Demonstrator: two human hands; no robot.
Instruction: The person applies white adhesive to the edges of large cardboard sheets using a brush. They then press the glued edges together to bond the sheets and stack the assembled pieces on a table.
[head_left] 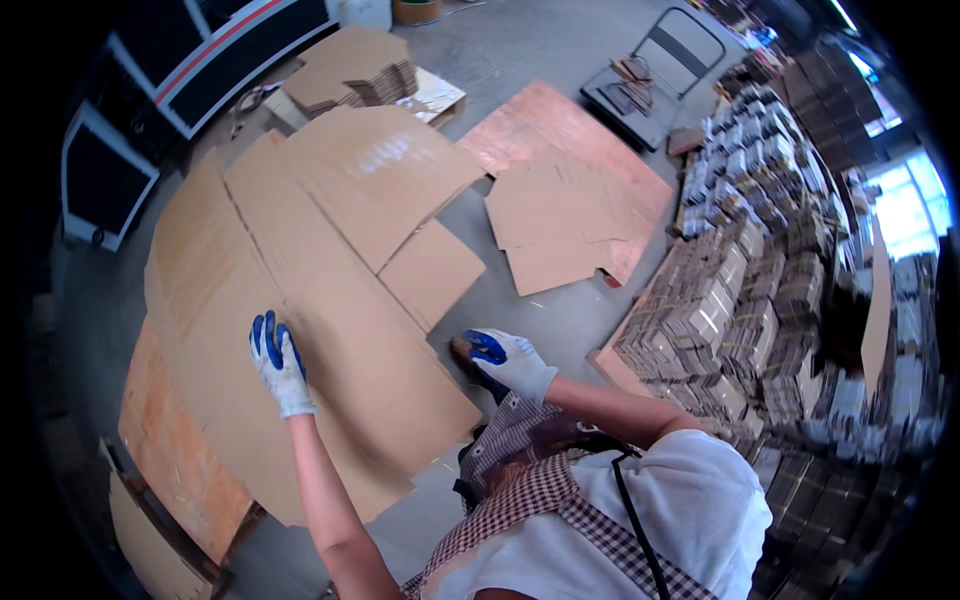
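Observation:
A large brown cardboard sheet (330, 340) spreads out before me, creased and bowed near its lower right end. My left hand (280, 368), in a white work glove with blue fingers, rests on it with the fingers apart and nothing in them. My right hand (512, 362), gloved alike, is just off the sheet's right edge, above my leg. Its blue fingers point left, loosely bent, and hold nothing that I can see. Under the far end of the sheet's right side, more flat cardboard (432, 272) shows.
Cut cardboard pieces (560, 210) lie on a reddish board (655, 200). Bundled cardboard stacks (690, 300) stand on pallets at right. Farther off are a platform trolley (630, 105), a cardboard pile (350, 65) and a dark-panelled machine (235, 60). A wooden board (180, 450) sticks out at left.

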